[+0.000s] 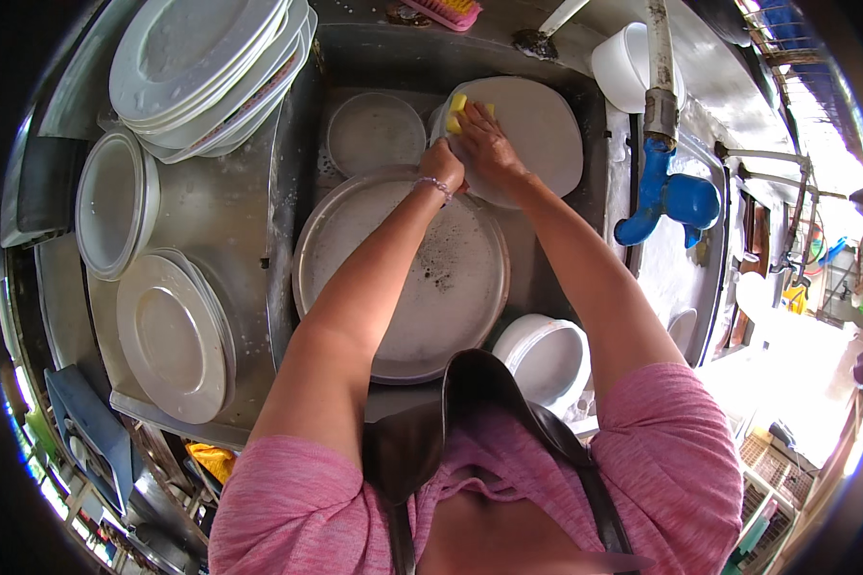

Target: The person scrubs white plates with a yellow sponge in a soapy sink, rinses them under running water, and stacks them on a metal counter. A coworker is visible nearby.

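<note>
My right hand (486, 139) presses a yellow sponge (457, 113) against a pale, wet plate in the sink. My left hand (443, 167) is closed on the near left edge of that plate, just beside my right hand. A white, rounded-square plate (539, 136) lies beneath and to the right of them. Below my hands, a large round metal tray (403, 302) with dark specks rests in the sink, partly hidden by my left forearm. A smaller round dish (376, 134) is at the sink's back left.
Stacked white plates (180, 57), oval bowls (111, 205) and more plates (169, 338) stand on the left metal drainboard (187, 215). A blue tap (661, 194) hangs at the right. White tubs stand at the near right (550, 363) and back right (622, 68). A pink brush (449, 11) lies behind the sink.
</note>
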A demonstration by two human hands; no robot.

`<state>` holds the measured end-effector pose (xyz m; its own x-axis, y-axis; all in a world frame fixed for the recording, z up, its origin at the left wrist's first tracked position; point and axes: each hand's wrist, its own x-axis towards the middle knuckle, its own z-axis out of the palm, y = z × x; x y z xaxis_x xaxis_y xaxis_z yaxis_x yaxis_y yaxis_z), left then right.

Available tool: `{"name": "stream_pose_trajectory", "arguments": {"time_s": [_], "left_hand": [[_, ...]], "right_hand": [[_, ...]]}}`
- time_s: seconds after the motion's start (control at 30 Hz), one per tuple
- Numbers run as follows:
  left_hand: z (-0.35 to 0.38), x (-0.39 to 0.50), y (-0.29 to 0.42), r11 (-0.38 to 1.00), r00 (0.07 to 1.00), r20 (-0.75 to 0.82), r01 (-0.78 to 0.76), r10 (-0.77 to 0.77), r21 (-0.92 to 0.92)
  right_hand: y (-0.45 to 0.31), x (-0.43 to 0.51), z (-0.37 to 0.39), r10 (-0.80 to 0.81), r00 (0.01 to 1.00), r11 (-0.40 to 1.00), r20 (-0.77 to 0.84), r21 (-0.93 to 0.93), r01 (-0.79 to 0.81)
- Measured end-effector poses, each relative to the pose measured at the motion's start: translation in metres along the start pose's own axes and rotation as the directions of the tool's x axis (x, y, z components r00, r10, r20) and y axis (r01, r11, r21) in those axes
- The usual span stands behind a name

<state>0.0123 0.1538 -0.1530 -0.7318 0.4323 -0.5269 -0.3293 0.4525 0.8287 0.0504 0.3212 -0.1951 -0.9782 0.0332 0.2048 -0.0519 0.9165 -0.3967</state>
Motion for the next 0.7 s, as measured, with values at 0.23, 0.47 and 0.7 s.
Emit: {"name": "stream_pose_trajectory", "arguments": {"time_s": [0.23,0.47,0.7], "left_hand": [[0.006,0.01,-0.02,1.0,1.0,-0.004,-0.015,0.015,-0.021],[0.013,0.012,-0.044,0.985,0.992,0.021,-0.117,0.121,-0.129],[-0.009,-0.003,-0.023,0.929,0.989,0.146,0.039,0.016,-0.369]], "right_hand": [[-0.04,-0.034,-0.03,-0.094,0.995,0.992,0.039,0.084,0.09],[-0.023,-0.029,-0.041,0.146,0.984,0.988,-0.102,-0.044,-0.151],[-0.045,-0.093,-0.038,0.034,0.993,0.994,0.113,0.1,-0.046]]}}
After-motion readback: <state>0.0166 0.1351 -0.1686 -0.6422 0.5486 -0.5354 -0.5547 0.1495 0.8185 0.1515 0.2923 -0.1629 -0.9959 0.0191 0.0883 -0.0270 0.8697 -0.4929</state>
